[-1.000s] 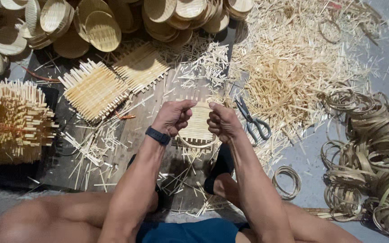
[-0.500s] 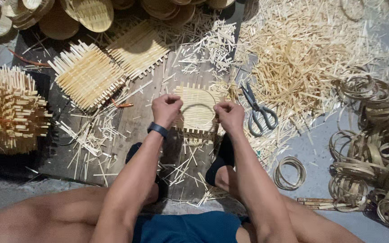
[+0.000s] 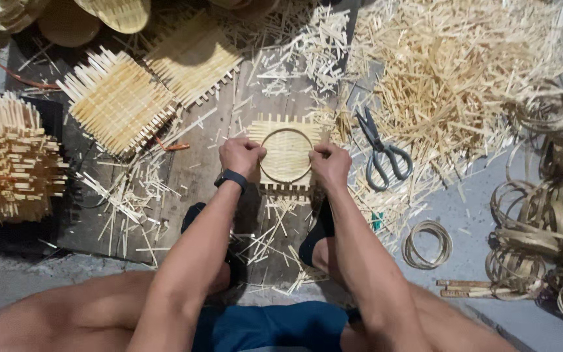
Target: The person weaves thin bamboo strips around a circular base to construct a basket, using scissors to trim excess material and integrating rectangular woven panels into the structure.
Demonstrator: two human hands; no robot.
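A small square woven bamboo mat lies flat on a dark wooden board in front of me. A thin round hoop rests on top of the mat. My left hand, with a dark wristband, presses on the hoop and mat at their left edge. At the right edge my right hand grips the same hoop and mat. Both hands have their fingers curled over the rim.
Grey scissors lie just right of the mat. Two larger woven mats sit at upper left, a stack of mats at far left. A big heap of bamboo offcuts fills the upper right. Coiled strips and hoops lie right.
The mat was held up between both hands one second ago. It now lies flat on the board with the hoop on it, and the view has moved closer.
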